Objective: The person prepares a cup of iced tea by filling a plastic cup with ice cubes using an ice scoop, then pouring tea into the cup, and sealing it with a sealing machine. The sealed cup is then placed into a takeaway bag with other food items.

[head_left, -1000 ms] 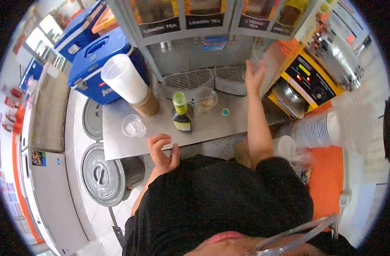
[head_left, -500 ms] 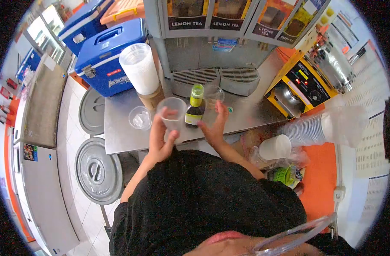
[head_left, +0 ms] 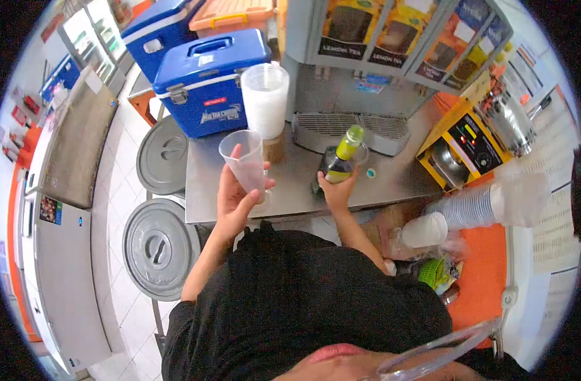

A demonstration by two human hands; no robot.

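A clear plastic cup (head_left: 244, 162) is held, slightly tilted, by my left hand (head_left: 235, 200), whose fingers and thumb wrap its sides. Farther right, my right hand (head_left: 338, 190) grips the lower part of a dark bottle with a yellow-green label and neck (head_left: 346, 152). The bottle leans a little to the right. Behind the bottle a glass rim shows, mostly hidden. A tall stack of clear cups (head_left: 265, 101) stands behind the held cup, on a brown base. A small green-and-white round item (head_left: 371, 173) lies right of the bottle.
The steel table (head_left: 290, 200) carries a drink dispenser (head_left: 341, 95) at the back. Blue coolers (head_left: 204, 86) stand at the back left. At the right is a yellow sealing machine (head_left: 465, 149), with nested cups (head_left: 465, 206) below it. Grey lidded bins (head_left: 160, 247) stand left.
My right hand has closed on the bottle, which now leans. My left hand still holds the cup. The view has shifted, and the small cup at the left no longer shows.
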